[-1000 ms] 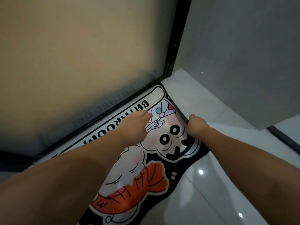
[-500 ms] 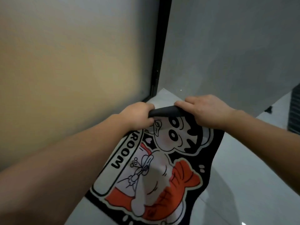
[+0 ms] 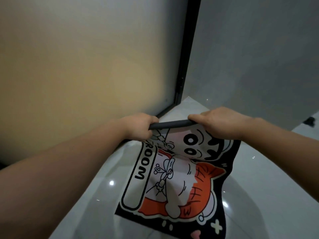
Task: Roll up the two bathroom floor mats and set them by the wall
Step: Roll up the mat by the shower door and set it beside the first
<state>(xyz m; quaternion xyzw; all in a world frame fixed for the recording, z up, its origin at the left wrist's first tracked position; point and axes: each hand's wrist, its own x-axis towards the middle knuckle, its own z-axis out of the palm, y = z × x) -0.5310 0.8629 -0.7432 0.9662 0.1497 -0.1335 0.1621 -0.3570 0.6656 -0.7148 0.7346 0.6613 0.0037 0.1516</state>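
Since one second ago the mat (image 3: 174, 175) has come up off the floor (image 3: 96, 183): then it lay flat along the glass door (image 3: 86, 66), my fingers at its far edge; half a second ago that edge was already curled and lifted, and the grip is much the same now.

Head view. My left hand (image 3: 140, 125) and right hand (image 3: 222, 123) are both closed over the top edge of the mat, one at each end of a short dark roll (image 3: 170, 124). Only the stretch of roll between the hands shows; its ends are buried in my fists. Below the roll the mat hangs printed side toward me, creased across the middle. Lettering reads "ROOM"; the start of the word is hidden behind my left hand. The cartoon figure's head is partly covered by my right hand. The mat's lower edge runs out of frame, so I cannot tell whether it touches the floor. A second mat is not in view. Grey wall (image 3: 259, 57) stands beyond, right of the door's black frame (image 3: 188, 57).
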